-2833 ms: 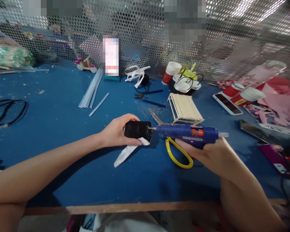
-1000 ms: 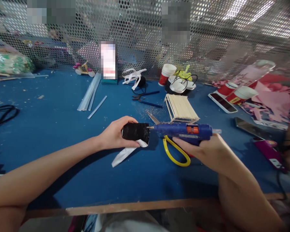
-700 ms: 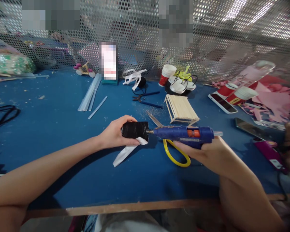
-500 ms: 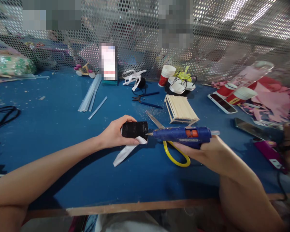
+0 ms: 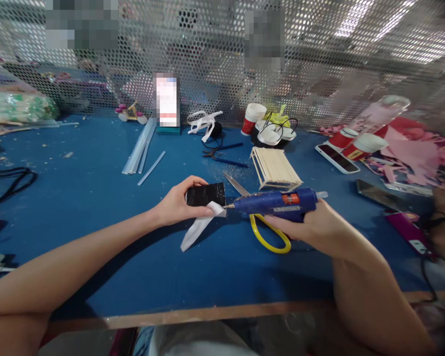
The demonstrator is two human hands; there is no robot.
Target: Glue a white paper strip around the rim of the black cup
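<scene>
My left hand (image 5: pixel 181 201) is closed around a black, shiny-sided block-like piece (image 5: pixel 206 194), whose exact kind I cannot make out. From its near right edge a white ribbon strip (image 5: pixel 196 231) hangs down toward the table, with my thumb against it. A blue hot glue gun (image 5: pixel 276 204) lies in the grip of my right hand (image 5: pixel 311 222), pointing left. Its metal nozzle meets the right end of the black piece near the ribbon. Beneath the gun are yellow-handled scissors (image 5: pixel 269 242), their middle covered by it.
A small wooden stick table (image 5: pixel 278 165) stands behind the gun. Pliers (image 5: pixel 226 155), clear glue sticks (image 5: pixel 139 148), a propped phone (image 5: pixel 167 101) and paper cups (image 5: pixel 252 118) sit farther back. Pink scraps (image 5: pixel 411 153) and phones are at right. Perforated metal mesh (image 5: pixel 207 54) borders the back.
The nozzle has slid slightly down along the end of the black piece toward the ribbon. The black piece has tilted a little, and both hands keep their hold.
</scene>
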